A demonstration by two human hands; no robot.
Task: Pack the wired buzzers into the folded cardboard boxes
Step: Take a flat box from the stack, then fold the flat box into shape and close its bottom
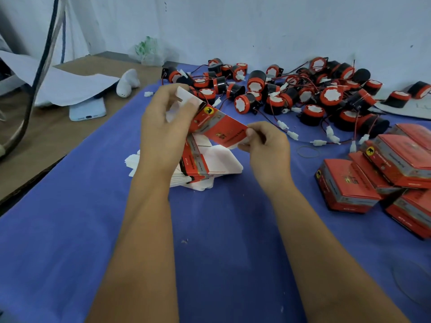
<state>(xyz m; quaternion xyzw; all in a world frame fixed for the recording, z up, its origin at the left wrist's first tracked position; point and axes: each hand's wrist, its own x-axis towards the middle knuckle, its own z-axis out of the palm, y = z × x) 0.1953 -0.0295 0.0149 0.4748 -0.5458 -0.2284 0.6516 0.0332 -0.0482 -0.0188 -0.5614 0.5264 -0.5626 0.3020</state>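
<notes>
Head: both hands (163, 127) pinch flat box (217, 127).

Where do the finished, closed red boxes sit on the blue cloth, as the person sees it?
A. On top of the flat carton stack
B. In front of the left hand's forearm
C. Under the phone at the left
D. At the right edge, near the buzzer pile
D: the closed red boxes are heaped at the right of the blue cloth, just in front of the pile of buzzers.
</notes>
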